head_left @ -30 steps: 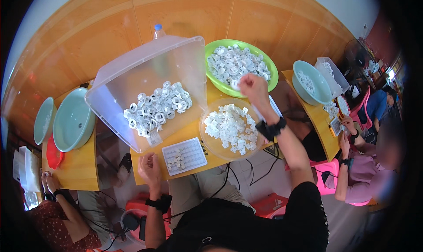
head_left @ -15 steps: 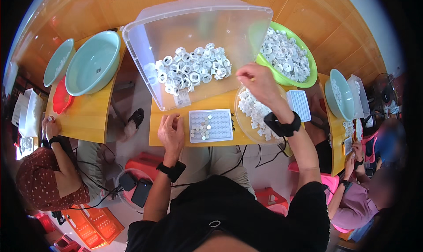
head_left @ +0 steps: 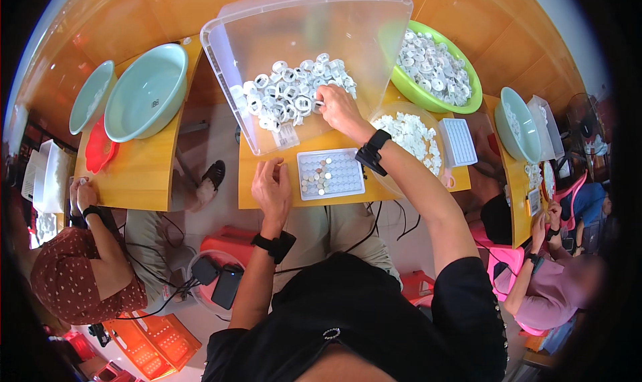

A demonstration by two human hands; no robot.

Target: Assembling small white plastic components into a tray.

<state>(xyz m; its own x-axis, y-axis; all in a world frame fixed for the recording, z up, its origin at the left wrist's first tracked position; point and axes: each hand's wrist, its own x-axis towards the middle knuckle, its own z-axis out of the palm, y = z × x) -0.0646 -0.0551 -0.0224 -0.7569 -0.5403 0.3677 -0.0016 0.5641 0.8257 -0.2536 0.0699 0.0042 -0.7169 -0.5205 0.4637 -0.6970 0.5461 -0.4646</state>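
Observation:
My right hand (head_left: 340, 109) reaches into the clear plastic tub (head_left: 294, 6), fingertips pinched at a white round plastic part at the right side of a pile of similar parts (head_left: 287, 91). The fingers partly hide that part. At the table's front edge is my left hand (head_left: 271, 189), loosely bent, thumb apart from the fingers, with nothing visible in it. Just right of it lies a white compartment tray (head_left: 348, 178), with several small round pale discs (head_left: 319, 181) in its left part. A clear bowl of small white pieces (head_left: 416, 138) stands beneath my right forearm.
A green basin (head_left: 471, 91) of white parts stands back right, beside a stacked white tray (head_left: 459, 141). On the left table are a pale green basin (head_left: 148, 94) and a red dish (head_left: 100, 151). Co-workers (head_left: 87, 275) sit on both sides. Cables (head_left: 381, 228) hang below the table.
My right hand has moved left from above the bowl into the tub, onto the white parts. My left hand stays beside the tray. The whole view has shifted slightly.

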